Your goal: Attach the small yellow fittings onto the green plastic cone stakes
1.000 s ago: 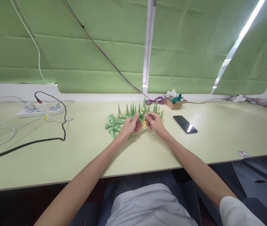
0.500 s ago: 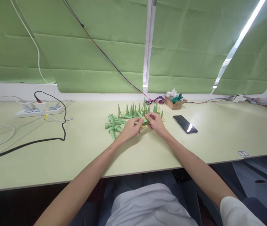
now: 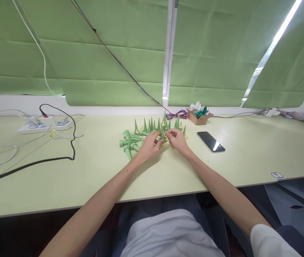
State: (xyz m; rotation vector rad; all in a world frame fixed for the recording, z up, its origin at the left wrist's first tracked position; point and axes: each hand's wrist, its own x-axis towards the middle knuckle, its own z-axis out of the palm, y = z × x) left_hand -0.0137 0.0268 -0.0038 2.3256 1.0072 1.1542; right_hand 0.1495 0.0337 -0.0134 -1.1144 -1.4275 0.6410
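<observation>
My left hand (image 3: 151,145) is closed around the lower part of a green plant watering spike (image 3: 162,132), which points upward between both hands. Close against it, my right hand (image 3: 178,140) pinches with thumb and forefinger at a small yellow valve on the spike's side, mostly covered by the fingers. Behind the hands, several green spikes (image 3: 151,125) stand upright, some with small yellow valves. More green spikes (image 3: 127,151) lie in a loose pile left of my left hand. Small yellow parts lie partly hidden below my fingers.
A black phone (image 3: 210,141) lies right of my hands. Farther back, a small cardboard box (image 3: 198,119) holds clear plastic and green material beside a coiled red-and-blue cable (image 3: 178,114). On the left are a white power strip (image 3: 45,125) and a black cable (image 3: 50,158).
The held spike has turned from lying tilted, with its wide end toward me, to pointing upward. My left fingers have shifted around its base; my right hand stays nearly in place.
</observation>
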